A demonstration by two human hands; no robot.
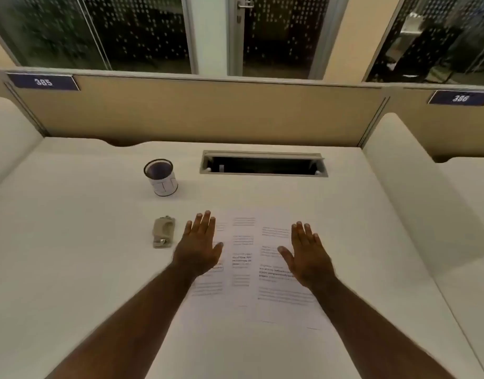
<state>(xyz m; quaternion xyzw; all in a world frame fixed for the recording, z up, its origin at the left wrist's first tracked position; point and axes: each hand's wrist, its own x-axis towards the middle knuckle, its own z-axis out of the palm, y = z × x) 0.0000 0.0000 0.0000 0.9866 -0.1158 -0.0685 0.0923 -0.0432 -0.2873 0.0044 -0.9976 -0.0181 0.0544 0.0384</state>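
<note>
One cup point(160, 177), dark inside, beyond papers point(243, 296).

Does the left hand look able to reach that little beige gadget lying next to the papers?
Probably yes. The left hand is open just beside the beige gadget, with only bare desk between them.

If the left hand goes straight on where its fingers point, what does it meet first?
Probably the cable hatch, at its left end; the left hand would clear the cup.
</note>
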